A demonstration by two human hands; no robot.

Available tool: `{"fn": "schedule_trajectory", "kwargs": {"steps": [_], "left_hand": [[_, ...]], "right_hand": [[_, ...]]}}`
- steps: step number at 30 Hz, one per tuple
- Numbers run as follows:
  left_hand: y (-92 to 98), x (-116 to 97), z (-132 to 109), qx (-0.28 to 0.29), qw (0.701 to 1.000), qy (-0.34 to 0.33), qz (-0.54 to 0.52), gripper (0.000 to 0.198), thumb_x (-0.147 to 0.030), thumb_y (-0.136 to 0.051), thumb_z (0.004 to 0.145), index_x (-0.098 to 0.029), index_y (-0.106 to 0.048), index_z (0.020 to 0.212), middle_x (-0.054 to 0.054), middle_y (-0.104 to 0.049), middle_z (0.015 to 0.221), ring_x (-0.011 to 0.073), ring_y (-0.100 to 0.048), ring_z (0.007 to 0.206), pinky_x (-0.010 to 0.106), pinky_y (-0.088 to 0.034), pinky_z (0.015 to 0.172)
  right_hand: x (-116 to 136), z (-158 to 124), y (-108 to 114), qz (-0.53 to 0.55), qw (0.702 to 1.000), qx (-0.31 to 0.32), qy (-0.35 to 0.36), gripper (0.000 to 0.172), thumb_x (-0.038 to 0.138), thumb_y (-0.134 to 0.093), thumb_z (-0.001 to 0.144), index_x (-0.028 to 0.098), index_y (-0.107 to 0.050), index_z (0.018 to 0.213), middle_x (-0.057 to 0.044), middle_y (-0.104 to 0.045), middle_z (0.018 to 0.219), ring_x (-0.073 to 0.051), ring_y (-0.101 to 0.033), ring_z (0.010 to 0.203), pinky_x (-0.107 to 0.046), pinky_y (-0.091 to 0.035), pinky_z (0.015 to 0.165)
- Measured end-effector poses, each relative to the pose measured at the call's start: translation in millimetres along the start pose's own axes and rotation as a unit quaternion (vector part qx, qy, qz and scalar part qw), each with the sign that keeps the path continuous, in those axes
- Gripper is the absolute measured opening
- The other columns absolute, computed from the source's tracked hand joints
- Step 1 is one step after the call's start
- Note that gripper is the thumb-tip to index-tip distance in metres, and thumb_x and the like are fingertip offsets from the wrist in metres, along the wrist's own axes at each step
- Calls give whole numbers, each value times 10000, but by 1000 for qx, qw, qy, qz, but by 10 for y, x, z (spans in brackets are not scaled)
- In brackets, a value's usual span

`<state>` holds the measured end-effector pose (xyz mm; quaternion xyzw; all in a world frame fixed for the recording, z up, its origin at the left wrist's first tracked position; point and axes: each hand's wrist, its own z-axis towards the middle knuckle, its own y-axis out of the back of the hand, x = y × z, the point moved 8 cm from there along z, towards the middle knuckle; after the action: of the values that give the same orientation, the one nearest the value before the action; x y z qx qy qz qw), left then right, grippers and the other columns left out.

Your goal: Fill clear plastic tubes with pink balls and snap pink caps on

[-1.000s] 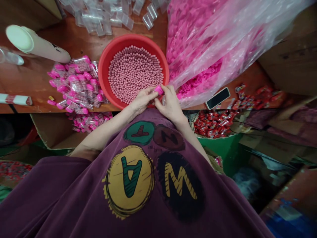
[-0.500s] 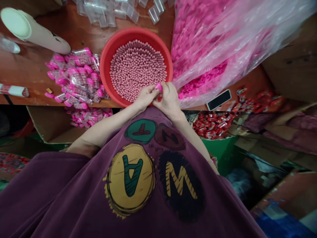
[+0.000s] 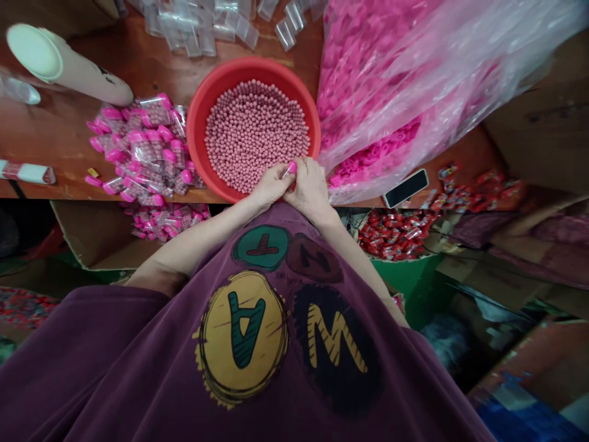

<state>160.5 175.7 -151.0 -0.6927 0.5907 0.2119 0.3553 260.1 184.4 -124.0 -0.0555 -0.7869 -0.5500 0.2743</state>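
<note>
At the near rim of the red bowl (image 3: 196, 162), my two hands meet. My left hand (image 3: 270, 185) is closed, pinching a small container with a pink cap (image 3: 291, 167); its body is mostly hidden by my fingers. My right hand (image 3: 311, 191) is closed against the same container from the other side, fingers curled. Pink beads (image 3: 257, 132) fill much of the bowl just beyond my hands. Left of the bowl lies a heap of clear, bead-filled containers with pink caps (image 3: 147, 144).
Clear plastic tubes (image 3: 193, 24) lie at the back. A large clear bag of pink plastic parts (image 3: 381, 80) leans on the right, beside a phone (image 3: 406, 188) at the table edge. Red-wrapped pieces (image 3: 396, 233) fill a container lower right. A cardboard box (image 3: 87, 236) holds more capped containers. A white cylinder (image 3: 87, 77) stands left.
My hands have shifted slightly left, and the pink-capped container has tilted between them. The right hand's fingers have turned inward over it. The whole view has dropped slightly.
</note>
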Motion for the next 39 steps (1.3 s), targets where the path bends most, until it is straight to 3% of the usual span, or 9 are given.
{"fn": "schedule_trajectory", "kwargs": {"steps": [8, 13, 16, 19, 23, 25, 29, 35, 39], "left_hand": [[147, 139, -153, -34, 993, 99, -48, 267, -150, -768, 1018, -165, -619, 796, -52, -580, 675, 73, -514, 613, 195, -407, 630], [385, 167, -124, -87, 992, 77, -41, 115, -194, -618, 1081, -192, -652, 972, -21, -665, 758, 110, -594, 648, 221, -519, 694], [896, -78, -219, -216, 973, -35, 78, 120, -193, -612, 1059, -218, -671, 1160, 44, -793, 1073, 175, -746, 1015, 305, -607, 993], [1640, -438, -535, -341, 900, -134, 234, 339, -199, -557, 1073, -228, -652, 1398, 117, -732, 1505, 216, -638, 1472, 368, -470, 1297], [2668, -715, -1088, -472, 788, -86, 386, 543, -185, -489, 1057, -150, -563, 1594, 207, -585, 1699, 276, -491, 1652, 446, -330, 1417], [2919, -795, -1239, -509, 744, -57, 429, 570, -224, -538, 1046, -124, -566, 1607, 234, -528, 1744, 321, -444, 1684, 498, -294, 1433], [2633, -971, -852, -489, 738, -126, 447, 451, -246, -550, 1052, -155, -681, 1475, 213, -556, 1718, 334, -467, 1657, 538, -308, 1423], [1596, -1578, 759, -267, 837, -218, 424, 355, -164, -544, 1036, -169, -779, 1302, 189, -675, 1567, 302, -568, 1555, 475, -384, 1386], [1827, -1891, 1453, -310, 838, -84, 440, 533, -169, -679, 993, -167, -679, 1526, 223, -428, 1808, 401, -417, 1682, 590, -380, 1373]], "right_hand": [[125, 54, -106, 16, 998, 43, 30, 425, 381, -762, 886, 121, -681, 1212, -205, -704, 1185, -407, -641, 1173, -585, -534, 1060], [207, 120, -306, 93, 992, 64, 59, 831, 364, -765, 874, 141, -489, 1625, -232, -618, 1557, -419, -571, 1465, -642, -479, 1234], [122, 160, -371, 168, 982, 32, 76, 1065, 426, -787, 871, 117, -268, 1749, -274, -398, 1783, -411, -403, 1671, -659, -422, 1336], [-52, 227, -436, 206, 977, 7, 59, 934, 447, -696, 942, 96, -326, 1724, -298, -478, 1724, -417, -493, 1618, -686, -485, 1296], [-163, 291, -511, 187, 981, 1, 49, 674, 394, -603, 993, 128, -536, 1607, -277, -679, 1491, -425, -662, 1426, -699, -546, 1235], [-145, 277, -493, 172, 983, -4, 59, 621, 377, -578, 1013, 123, -575, 1579, -278, -706, 1449, -425, -684, 1384, -689, -564, 1216], [-61, 234, -469, 106, 991, 23, 72, 527, 306, -524, 1047, 86, -644, 1511, -292, -725, 1438, -421, -698, 1354, -652, -574, 1220], [-10, 240, -572, 45, 989, 118, 77, 438, 237, -500, 1073, 100, -731, 1418, -257, -785, 1366, -392, -744, 1271, -604, -613, 1169], [-81, 227, -498, 126, 986, 92, 64, 384, 273, -500, 1085, 161, -764, 1340, -231, -811, 1302, -376, -770, 1253, -607, -641, 1133]]}}
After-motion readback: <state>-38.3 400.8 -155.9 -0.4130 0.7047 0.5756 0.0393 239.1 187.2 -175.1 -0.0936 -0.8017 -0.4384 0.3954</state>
